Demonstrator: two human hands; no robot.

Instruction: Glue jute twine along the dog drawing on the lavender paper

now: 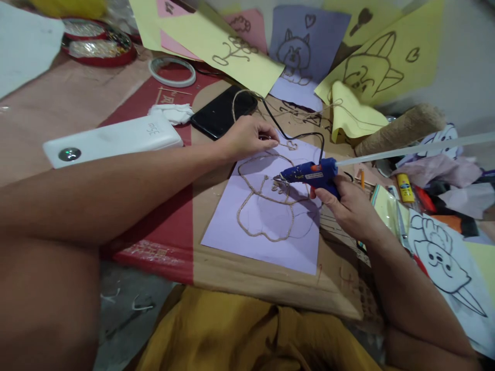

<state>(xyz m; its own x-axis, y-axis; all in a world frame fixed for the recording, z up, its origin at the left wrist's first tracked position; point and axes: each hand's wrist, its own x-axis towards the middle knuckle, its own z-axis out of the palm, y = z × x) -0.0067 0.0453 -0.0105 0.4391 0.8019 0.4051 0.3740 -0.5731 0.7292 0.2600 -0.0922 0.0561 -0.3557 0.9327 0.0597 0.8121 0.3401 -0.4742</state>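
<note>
A purple sheet of paper [222, 233] lies before me, with a pencil drawing partly outlined in brown twine [237, 217]. A small twine heart [292, 146] sits near its top edge. Beside that heart, my left hand [251, 135] pinches a strand of twine, which loops up behind the hand. My right hand [350, 206] grips a blue hot glue gun [319, 174] with a long clear glue stick sticking out of its back. The gun's nozzle points left, over the twine details in the drawing's middle; whether it touches them I cannot tell.
A twine roll [402, 129] and a glue stick tube [405, 187] lie to the right, near scissors [402, 226] and drawings. Leftward are a black phone [222, 111], a white power bank [112, 141] and a tape roll [172, 71]. The gun's black cord crosses behind the paper.
</note>
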